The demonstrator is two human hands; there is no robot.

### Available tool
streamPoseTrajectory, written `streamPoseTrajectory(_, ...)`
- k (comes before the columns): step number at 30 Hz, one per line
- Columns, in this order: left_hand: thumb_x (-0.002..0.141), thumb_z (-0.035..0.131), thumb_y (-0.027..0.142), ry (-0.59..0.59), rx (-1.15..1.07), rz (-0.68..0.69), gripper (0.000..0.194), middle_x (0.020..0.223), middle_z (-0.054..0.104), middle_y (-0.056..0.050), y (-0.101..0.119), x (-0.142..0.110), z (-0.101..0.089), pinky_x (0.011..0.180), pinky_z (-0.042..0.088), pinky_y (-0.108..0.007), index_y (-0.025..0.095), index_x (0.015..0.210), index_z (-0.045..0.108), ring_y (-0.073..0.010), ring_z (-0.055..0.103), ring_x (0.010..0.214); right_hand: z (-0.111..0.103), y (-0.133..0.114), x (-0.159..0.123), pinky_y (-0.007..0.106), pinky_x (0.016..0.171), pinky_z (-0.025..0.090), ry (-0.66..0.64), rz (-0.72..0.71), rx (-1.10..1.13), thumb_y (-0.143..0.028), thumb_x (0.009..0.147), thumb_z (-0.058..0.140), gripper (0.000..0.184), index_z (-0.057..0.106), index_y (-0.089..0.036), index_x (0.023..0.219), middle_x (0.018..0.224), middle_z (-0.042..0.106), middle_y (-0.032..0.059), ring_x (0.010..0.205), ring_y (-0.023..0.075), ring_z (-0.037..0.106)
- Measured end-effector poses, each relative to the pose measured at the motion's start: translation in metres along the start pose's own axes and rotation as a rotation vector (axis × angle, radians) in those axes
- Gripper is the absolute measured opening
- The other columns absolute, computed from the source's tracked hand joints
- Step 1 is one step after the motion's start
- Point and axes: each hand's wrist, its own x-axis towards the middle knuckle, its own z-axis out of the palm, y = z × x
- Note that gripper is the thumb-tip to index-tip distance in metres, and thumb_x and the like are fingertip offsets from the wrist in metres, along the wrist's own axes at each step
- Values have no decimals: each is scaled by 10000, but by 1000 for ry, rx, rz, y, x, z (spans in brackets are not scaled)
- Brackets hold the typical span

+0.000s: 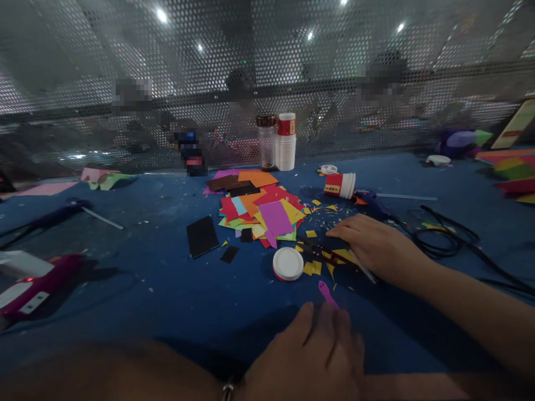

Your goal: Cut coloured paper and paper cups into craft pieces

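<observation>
My left hand, a little blurred, lies at the bottom middle with its fingers bent and together over a purple paper strip. The strip's rounded end with two dark dots sticks out past the fingers; the rest is hidden. To the right, my right hand rests low on the table, fingers closed around a slim pen whose back end points toward me. Beside that hand lie dark-handled scissors among yellow paper scraps. A white round lid is between the hands, left of the scissors.
A pile of coloured paper and a black sheet lie ahead. Stacked paper cups stand beside a clear bottle. At right are a tipped cup, a glue gun and a coiled cable; a magenta tool lies left.
</observation>
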Motion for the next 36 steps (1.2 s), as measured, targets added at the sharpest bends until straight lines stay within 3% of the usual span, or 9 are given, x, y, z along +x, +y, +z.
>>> streamPoseTrajectory(10,999,385,242,-102,-36,-11,363,1289,667,-70,-1,3,-8,870,422,-352,162,1267,615,-214,606,1136,-8,-4,1,439,797,551,94,51,96,-156,906,405,306,703,-169,974,938,725,134,893,280,679)
streamPoseTrajectory(13,987,433,364,-151,-92,-14,404,1332,634,-100,-7,7,-15,850,421,-355,154,1292,593,-232,584,1148,-7,-5,3,429,796,547,109,80,127,-164,908,413,293,700,-177,966,935,726,128,891,274,679)
streamPoseTrajectory(15,932,507,515,-200,-152,-24,540,1351,611,-128,-16,9,-24,843,432,-355,140,1316,565,-242,577,1136,-6,-5,4,412,800,542,130,100,140,-168,906,425,278,698,-176,958,928,725,123,885,265,679)
streamPoseTrajectory(18,836,608,599,-214,-298,-146,629,1236,661,-99,-36,12,-38,829,456,-376,170,1294,569,-249,604,1023,-7,-3,6,400,789,536,138,102,127,-198,919,428,270,693,-159,955,909,718,128,859,260,678)
streamPoseTrajectory(21,829,658,538,-240,-439,-270,574,1215,646,-78,-60,14,-42,896,460,-422,214,1292,554,-262,580,1058,-8,-1,6,396,771,530,131,111,113,-218,931,420,277,688,-157,963,895,717,130,849,265,676)
streamPoseTrajectory(23,857,654,465,-256,-477,-348,538,1264,605,-80,-76,15,-39,958,444,-436,213,1315,527,-265,538,1140,-10,0,6,387,772,524,122,127,113,-229,935,422,268,683,-177,962,904,720,119,862,262,675)
streamPoseTrajectory(27,819,705,420,-336,-484,-443,591,1203,593,-96,-98,16,-27,953,453,-460,185,1325,509,-277,537,1110,-11,0,5,350,759,513,130,156,108,-244,938,420,256,671,-195,950,904,713,97,864,243,674)
streamPoseTrajectory(36,836,683,365,-378,-484,-449,353,1066,612,-60,-98,15,-23,828,481,-380,198,1135,597,-246,558,998,-11,2,7,348,710,485,77,202,189,-246,929,430,237,661,-195,950,865,689,84,809,235,653)
